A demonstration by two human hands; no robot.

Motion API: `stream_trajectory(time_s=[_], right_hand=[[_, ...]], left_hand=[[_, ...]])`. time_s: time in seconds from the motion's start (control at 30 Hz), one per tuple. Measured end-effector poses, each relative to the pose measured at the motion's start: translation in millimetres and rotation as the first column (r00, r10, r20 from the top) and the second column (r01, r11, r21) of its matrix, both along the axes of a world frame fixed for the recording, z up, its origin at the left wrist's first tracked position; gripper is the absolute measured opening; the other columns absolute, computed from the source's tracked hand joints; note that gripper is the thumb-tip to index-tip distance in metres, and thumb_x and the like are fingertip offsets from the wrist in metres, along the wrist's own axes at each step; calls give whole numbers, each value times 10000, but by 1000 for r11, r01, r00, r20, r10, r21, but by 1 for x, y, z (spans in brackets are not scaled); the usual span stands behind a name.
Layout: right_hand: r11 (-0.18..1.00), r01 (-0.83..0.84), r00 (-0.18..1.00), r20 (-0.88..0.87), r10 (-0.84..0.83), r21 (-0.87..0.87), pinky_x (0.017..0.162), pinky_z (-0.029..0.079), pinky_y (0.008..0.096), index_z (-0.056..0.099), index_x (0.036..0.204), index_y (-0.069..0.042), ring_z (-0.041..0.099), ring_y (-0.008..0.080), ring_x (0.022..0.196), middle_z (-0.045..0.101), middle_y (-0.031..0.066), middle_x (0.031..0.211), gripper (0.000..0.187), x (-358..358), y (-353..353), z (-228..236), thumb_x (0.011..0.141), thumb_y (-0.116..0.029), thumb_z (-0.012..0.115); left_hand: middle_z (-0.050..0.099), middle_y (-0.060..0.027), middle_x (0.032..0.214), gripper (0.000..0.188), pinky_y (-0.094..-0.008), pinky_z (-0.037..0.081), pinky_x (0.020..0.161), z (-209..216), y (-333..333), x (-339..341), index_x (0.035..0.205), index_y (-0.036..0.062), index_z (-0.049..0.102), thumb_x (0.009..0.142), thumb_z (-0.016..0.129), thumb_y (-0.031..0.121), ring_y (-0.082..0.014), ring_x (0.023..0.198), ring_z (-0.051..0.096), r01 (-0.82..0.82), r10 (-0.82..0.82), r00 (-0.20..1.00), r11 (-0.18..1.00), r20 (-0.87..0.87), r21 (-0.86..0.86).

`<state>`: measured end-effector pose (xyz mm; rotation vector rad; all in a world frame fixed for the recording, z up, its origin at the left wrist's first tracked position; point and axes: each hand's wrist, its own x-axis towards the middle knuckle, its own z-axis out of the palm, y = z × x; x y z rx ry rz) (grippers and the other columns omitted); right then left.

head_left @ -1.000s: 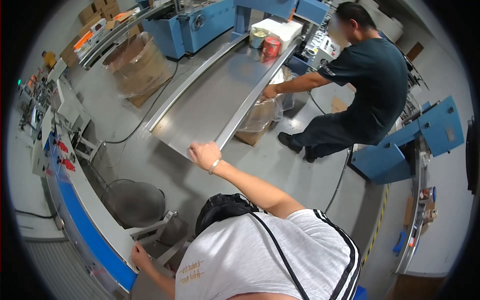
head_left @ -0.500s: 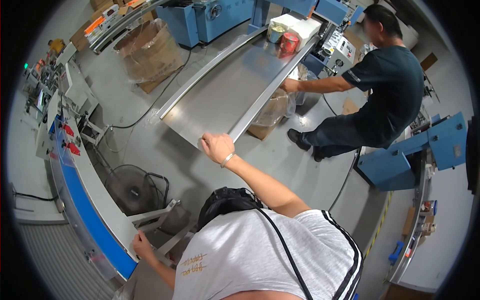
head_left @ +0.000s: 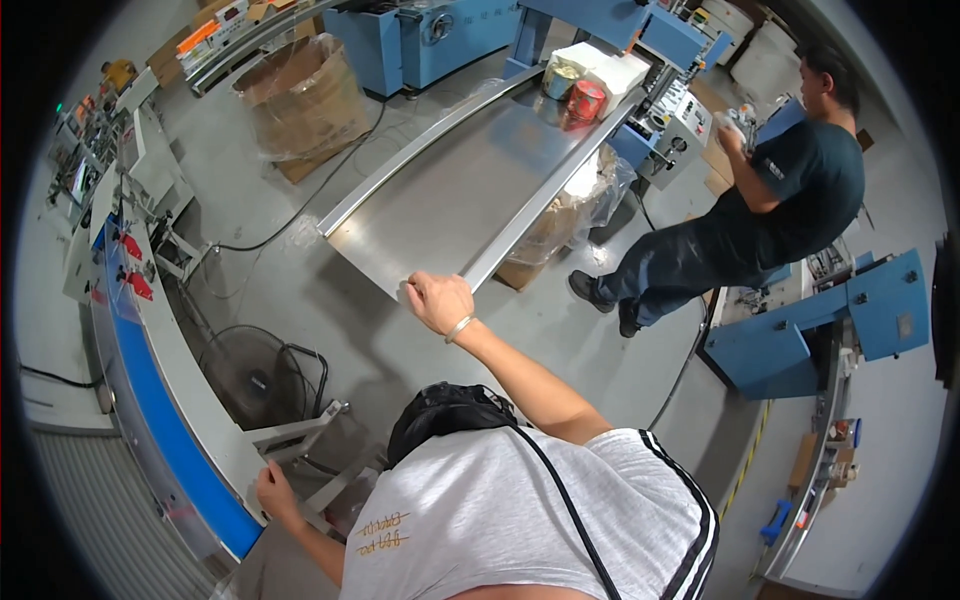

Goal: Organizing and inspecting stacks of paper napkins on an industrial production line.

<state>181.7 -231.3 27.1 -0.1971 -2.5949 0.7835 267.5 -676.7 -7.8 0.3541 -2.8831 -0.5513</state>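
My right hand (head_left: 440,302) is closed over the near end of a long metal worktable (head_left: 440,190) with raised side rails, its fingers curled at the edge. On the left, my left hand (head_left: 276,493) has its fingers bent round the outer edge of a conveyor (head_left: 222,440) with a blue belt (head_left: 170,400); the fingertips are partly hidden. At the table's far end stand a red tin (head_left: 586,100) and a gold-and-blue tin (head_left: 561,80), beside white blocky packages (head_left: 615,72).
A co-worker (head_left: 810,180) stands right of the table. A floor fan (head_left: 255,378) sits beside the conveyor. Plastic-lined cartons (head_left: 305,105) stand left of the table and under it. Blue machines (head_left: 470,40) line the back; another blue machine (head_left: 770,350) is at right. Cables cross the floor.
The co-worker has let go of the table's rail, stepped back to the right and raised both hands in front of the chest. My hands keep their places; the view has shifted slightly.
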Motion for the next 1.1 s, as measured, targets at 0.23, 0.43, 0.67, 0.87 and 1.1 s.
stream_trajectory(time_s=[0.23,0.43,0.67,0.87,1.1], right_hand=[[1000,15,1000,-4,-15,16,634,474,412,608,791,-79,619,293,652,645,88,697,152,0,1,2,834,-220,574],[999,38,997,-68,-35,36,604,462,420,594,763,-99,605,296,605,609,87,615,141,-3,-2,-13,819,-228,579],[999,14,1000,-23,-13,48,614,450,409,584,786,-105,607,292,615,614,76,633,151,-5,-8,-13,828,-250,573],[989,-52,987,-158,29,-142,620,484,372,612,869,-74,612,277,655,628,105,706,159,7,15,-8,821,-225,606],[374,-257,917,-102,386,-891,660,483,249,620,1002,-45,556,65,705,583,-25,740,236,49,70,-8,876,-244,630]], left_hand=[[563,-195,670,397,-440,397,575,-2,-3,-5,742,-20,584,903,537,340,-361,623,529,-5,5,999,1000,40,-14],[593,-196,719,358,-457,406,602,-16,-18,-3,764,-11,595,903,537,314,-383,657,539,27,-28,999,999,25,32],[627,-207,775,312,-434,451,633,-8,-18,2,974,16,610,918,512,306,-379,708,590,12,-14,999,997,-30,-72],[638,-200,939,310,-367,492,697,-82,-23,-47,1090,-28,603,900,577,216,-305,783,613,118,-71,952,983,-298,143],[557,-176,998,244,-350,477,668,31,246,-75,1105,-29,588,884,578,77,-263,749,574,494,-289,811,805,-509,329]])
